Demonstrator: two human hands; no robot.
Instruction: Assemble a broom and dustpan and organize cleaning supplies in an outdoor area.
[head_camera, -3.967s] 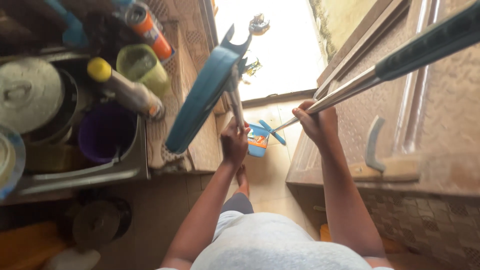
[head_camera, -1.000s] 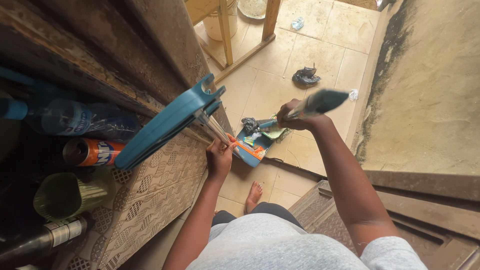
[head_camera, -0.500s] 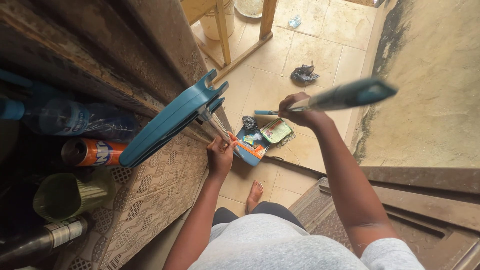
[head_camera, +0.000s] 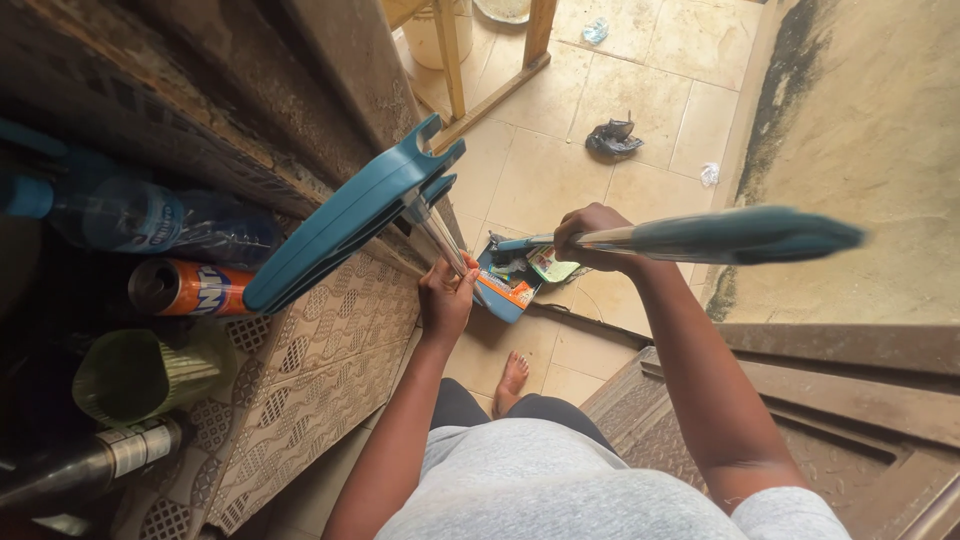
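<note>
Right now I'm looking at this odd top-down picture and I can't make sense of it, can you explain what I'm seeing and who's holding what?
The picture comes from a camera worn on a person's head, looking down past their grey shirt to a tiled floor. There is no machine, just two bare hands. The left hand grips the metal shaft of a teal long-handled dustpan, whose pan sits on the floor with scraps of litter in it. The right hand holds a teal-handled broom, its head at the pan. On the left, a counter with a patterned cover holds a plastic bottle, an orange can and a green cup. A dark crumpled scrap lies farther off.
</note>
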